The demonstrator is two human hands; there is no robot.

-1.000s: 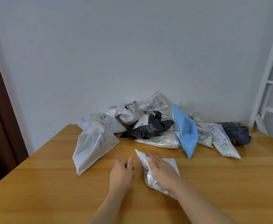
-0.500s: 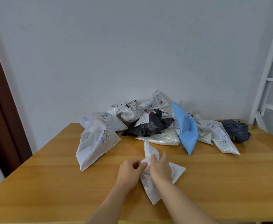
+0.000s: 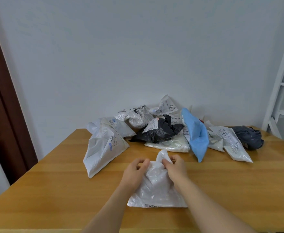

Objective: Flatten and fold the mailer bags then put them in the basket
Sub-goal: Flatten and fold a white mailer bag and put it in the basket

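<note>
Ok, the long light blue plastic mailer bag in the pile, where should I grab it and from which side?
Take the light blue plastic mailer bag by its near pointed end, coming from the front. That tip lies on the wooden table, pointing toward you and free of the pile; its far end leans among the other bags.

One second back: right hand (image 3: 175,167) lay flat on the crumpled white mailer bag (image 3: 156,187) at lower centre of frame, left hand (image 3: 134,172) flat on the table beside it. Half a second back: both hands bunched together at the bag's upper end, fingers curled into it. Now: hands apart, each pinching the top edge, bag drawn open and spread wider, its lower edge with a printed label nearer the bottom of frame.
</note>
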